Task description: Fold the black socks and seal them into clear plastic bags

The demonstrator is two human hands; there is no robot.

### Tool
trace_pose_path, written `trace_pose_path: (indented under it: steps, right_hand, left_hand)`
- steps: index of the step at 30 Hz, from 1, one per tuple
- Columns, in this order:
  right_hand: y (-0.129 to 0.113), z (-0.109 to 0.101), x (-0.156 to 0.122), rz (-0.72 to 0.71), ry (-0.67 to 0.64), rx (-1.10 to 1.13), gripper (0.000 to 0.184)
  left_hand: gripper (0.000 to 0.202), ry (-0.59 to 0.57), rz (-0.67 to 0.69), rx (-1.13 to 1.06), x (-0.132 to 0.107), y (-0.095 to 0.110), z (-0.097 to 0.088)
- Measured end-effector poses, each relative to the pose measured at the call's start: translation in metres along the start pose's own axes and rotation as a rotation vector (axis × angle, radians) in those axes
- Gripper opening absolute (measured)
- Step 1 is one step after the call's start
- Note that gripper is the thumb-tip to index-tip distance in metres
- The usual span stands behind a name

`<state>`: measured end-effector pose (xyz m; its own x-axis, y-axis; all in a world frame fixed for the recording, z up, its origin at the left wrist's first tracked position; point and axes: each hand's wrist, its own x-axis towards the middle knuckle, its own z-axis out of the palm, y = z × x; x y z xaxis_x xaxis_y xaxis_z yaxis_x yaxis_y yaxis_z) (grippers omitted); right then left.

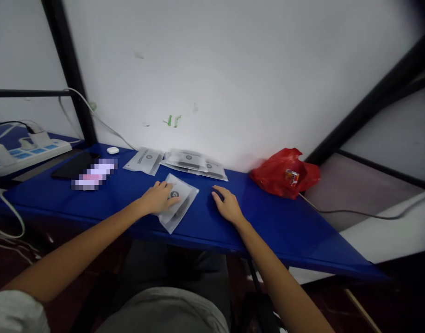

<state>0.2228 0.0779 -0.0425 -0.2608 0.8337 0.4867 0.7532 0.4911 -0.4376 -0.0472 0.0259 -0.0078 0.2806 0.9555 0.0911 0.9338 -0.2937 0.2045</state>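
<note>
A frosted plastic pouch [179,210] with a dark round logo lies tilted near the front of the blue desk. My left hand [159,198] rests on its left side with fingers spread, pressing it rather than gripping it. What the pouch holds shows only as a darker flat shape. To the right, my right hand [228,206] lies on the desk apart from the pouch, fingers stretched out and holding nothing. Behind the hands, a similar pouch [145,161] lies by the wall, beside a stack of pouches [188,159].
On the right stands a crumpled red plastic bag [275,173]. A white earphone case [113,150], a dark tablet [71,166] and a blurred-out phone [94,175] lie left on the blue desk [268,226]. A power strip [39,152] with cables is farther left. Black metal bars [73,69] frame the desk.
</note>
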Motion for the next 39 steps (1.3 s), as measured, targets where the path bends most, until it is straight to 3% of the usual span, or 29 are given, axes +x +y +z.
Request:
trace_pose_path:
  steps: [2, 4, 9, 13, 17, 20, 26, 32, 39]
  right_hand:
    - [-0.009, -0.006, -0.001, -0.042, 0.009, 0.062, 0.032]
    - [-0.017, -0.01, -0.004, -0.105, -0.001, 0.126, 0.028]
    - [-0.033, -0.017, -0.012, -0.253, -0.152, 0.134, 0.024]
    - [-0.04, -0.019, -0.02, -0.266, -0.219, 0.07, 0.022]
    - [-0.041, -0.021, -0.027, -0.249, -0.229, 0.076, 0.024]
    - [-0.04, -0.022, -0.03, -0.246, -0.235, 0.088, 0.028]
    - [-0.04, -0.021, -0.031, -0.256, -0.221, 0.061, 0.026]
    - [-0.05, -0.024, -0.033, -0.381, -0.246, -0.147, 0.017]
    - [-0.053, -0.014, -0.023, -0.425, -0.255, -0.283, 0.022]
  left_hand:
    - [0.06, -0.055, 0.198, -0.042, 0.011, -0.001, 0.001]
    - [0.051, -0.048, 0.312, -0.03, 0.019, 0.004, 0.0]
    - [0.031, 0.153, 0.374, 0.127, 0.007, 0.034, -0.005]
    - [0.04, 0.142, 0.429, 0.208, -0.014, 0.044, 0.003]
    - [0.022, 0.152, 0.516, 0.362, -0.017, 0.04, 0.015]
    - [0.021, 0.122, 0.58, 0.458, -0.013, 0.036, 0.018]
    - [0.017, 0.186, 0.595, 0.383, -0.006, 0.034, 0.016]
    - [0.019, 0.191, 0.577, 0.317, -0.002, 0.035, 0.018]
    - [0.016, 0.173, 0.577, 0.404, 0.007, 0.042, 0.022]
